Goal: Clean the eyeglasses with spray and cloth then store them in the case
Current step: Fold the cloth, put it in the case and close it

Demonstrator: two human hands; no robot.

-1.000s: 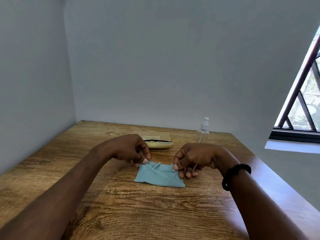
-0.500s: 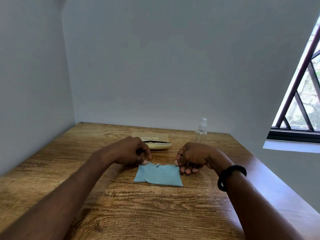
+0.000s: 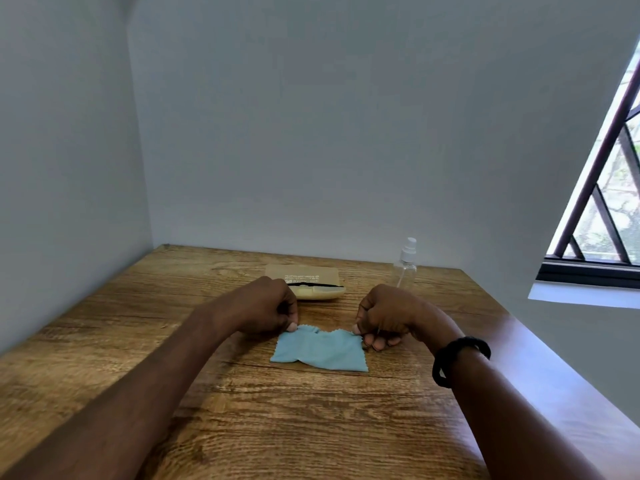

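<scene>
Blue cloth [image 3: 320,351] lies flat on the wooden table [image 3: 242,427], its far edge slightly rumpled. The left hand [image 3: 266,308] is curled shut and pinches the cloth's far left corner between thumb and fingers; the right hand [image 3: 384,315] is likewise closed, pinching the far right corner, with its lower fingers resting on the table beside the cloth. A black band [image 3: 459,358] circles the right wrist. Behind the left hand sits a tan case [image 3: 311,282], its lid raised; a dark line inside it may be the eyeglasses, but I cannot tell. A clear spray bottle [image 3: 406,265] stands upright near the wall, behind the right hand.
</scene>
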